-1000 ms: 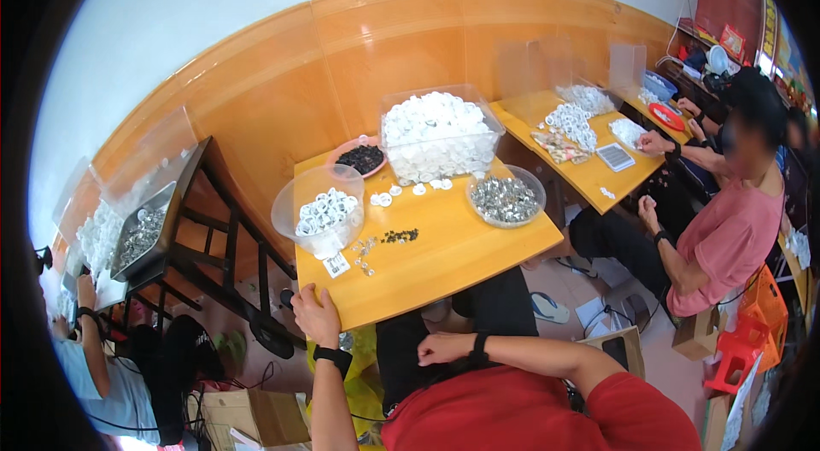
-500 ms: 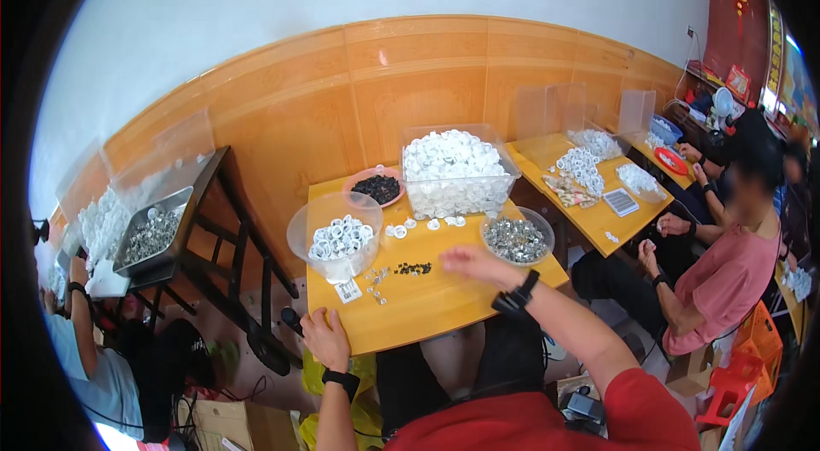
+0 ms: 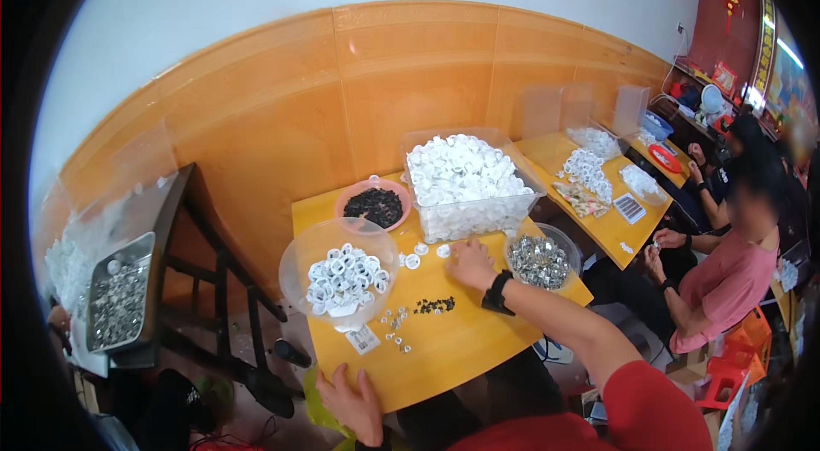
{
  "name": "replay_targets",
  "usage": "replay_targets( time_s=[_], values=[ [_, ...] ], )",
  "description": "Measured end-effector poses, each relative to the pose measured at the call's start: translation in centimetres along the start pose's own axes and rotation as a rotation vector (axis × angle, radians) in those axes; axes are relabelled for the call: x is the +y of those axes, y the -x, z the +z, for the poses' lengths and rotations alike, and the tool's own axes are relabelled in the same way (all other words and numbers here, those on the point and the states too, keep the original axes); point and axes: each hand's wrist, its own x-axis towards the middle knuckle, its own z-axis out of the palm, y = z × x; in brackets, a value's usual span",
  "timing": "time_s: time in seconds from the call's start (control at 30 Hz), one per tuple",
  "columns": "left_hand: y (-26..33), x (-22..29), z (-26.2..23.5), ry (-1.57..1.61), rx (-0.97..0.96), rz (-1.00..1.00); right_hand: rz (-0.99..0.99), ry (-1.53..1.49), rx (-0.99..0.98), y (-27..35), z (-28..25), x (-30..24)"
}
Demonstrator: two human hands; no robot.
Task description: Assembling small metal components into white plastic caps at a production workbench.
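The clear rectangular plastic tub of white caps (image 3: 468,186) stood at the back of the yellow wooden table (image 3: 444,348), the right hand (image 3: 470,263) spread flat and empty just before it, the left hand (image 3: 352,404) open on the near edge.

Three bowls (image 3: 339,256), one white-cap bin (image 3: 468,212)

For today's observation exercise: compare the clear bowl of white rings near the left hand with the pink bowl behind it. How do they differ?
The clear bowl is see-through and larger; the pink bowl is opaque and smaller. The clear bowl holds white rings; the pink bowl holds small dark pieces. The clear bowl stands nearer the person, the pink bowl nearer the wall. Both are round, open-topped, and rest on the yellow table.
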Motion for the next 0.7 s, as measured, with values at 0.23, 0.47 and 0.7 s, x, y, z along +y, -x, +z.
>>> replay_targets(
  time_s=[0.23, 0.47, 0.7],
  values=[
    [-0.6, 1.6, -0.2, -0.089, -0.083, -0.039, -0.618, 0.079, -0.103, -2.6, 1.3, -5.9],
    [-0.8, 2.3, -0.1, -0.126, -0.061, -0.018, -0.445, 0.131, -0.227, -1.9, 2.3, -2.5],
    [-0.7, 1.4, 1.1, -0.15, -0.022, 0.018, -0.463, 0.097, -0.295, 2.1, -2.2, 2.9]
  ],
)
